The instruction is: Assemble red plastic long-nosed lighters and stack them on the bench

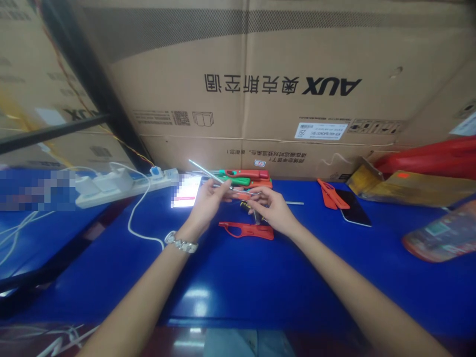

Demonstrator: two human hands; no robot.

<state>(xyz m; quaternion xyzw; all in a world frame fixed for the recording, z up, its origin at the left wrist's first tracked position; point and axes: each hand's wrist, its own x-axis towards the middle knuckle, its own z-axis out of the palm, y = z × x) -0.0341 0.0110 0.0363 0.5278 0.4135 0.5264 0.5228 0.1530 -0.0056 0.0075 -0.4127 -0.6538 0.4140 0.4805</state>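
Thin metal rod (207, 171) held over the blue table (238, 282), tilted up-left. Left hand (208, 201) and right hand (271, 208) both pinch it, close together. 1 red shell (247, 230) lies below, apart from the rod; judged unjoined so far.

Pinches a thin metal rod (207, 172) in the left hand (208, 201), slanted up to the left — grips its lower end with the fingertips of the right hand (273, 210). Works above a blue table (241, 282), just over a red plastic handle (247, 230), near a heap of red and green handles (247, 177), a lit phone (186, 192) and a white power strip (111, 187) — in front of a big cardboard box (260, 99).
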